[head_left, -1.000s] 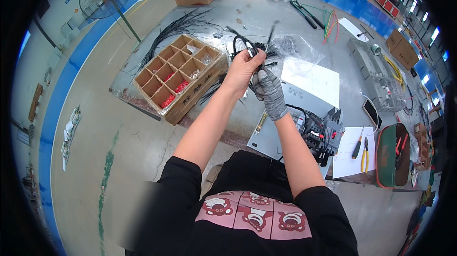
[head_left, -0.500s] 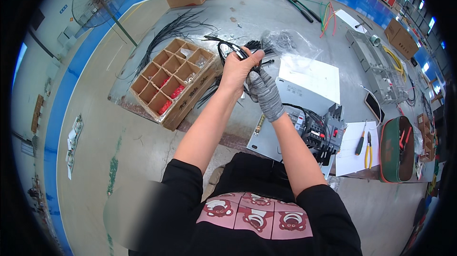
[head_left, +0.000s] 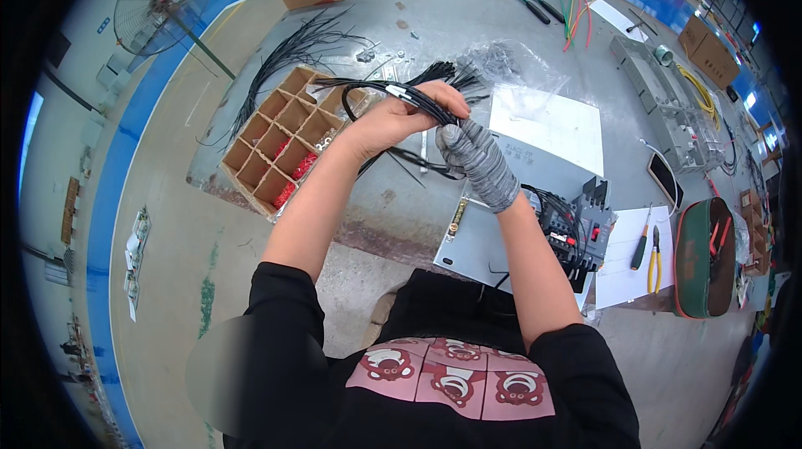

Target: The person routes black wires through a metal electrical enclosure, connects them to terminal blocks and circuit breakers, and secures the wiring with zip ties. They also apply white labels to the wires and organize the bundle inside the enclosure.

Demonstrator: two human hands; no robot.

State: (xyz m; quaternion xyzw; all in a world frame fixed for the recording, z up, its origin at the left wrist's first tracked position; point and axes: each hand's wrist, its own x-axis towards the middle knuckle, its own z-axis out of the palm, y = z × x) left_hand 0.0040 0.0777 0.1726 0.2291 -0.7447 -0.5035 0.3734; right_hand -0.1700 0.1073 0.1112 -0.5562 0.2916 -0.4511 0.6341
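Note:
A bundle of black wires (head_left: 361,85) with a white band around it is held above the table, its loose ends reaching left over the compartment box. My bare left hand (head_left: 391,121) grips this bundle, thumb and fingers closed on it. Close beside it, my right hand (head_left: 483,167), in a grey knitted glove, is closed round the same wires; its fingertips are partly hidden. A looped part of the wires hangs below both hands. Behind them lies another pile of black wires (head_left: 451,75) with bunched ends.
A cardboard compartment box (head_left: 249,142) with red and pale small parts stands at left. At right are a grey metal enclosure (head_left: 468,236) with electrical switches, a screwdriver (head_left: 640,248), yellow-handled pliers (head_left: 654,261), a green tool bag (head_left: 692,269) and a phone (head_left: 664,182). Plastic bags lie behind.
My left hand has shifted left and turned, and the wire bundle now lies flatter, stretching farther left. My right hand has moved slightly right, still on the wires.

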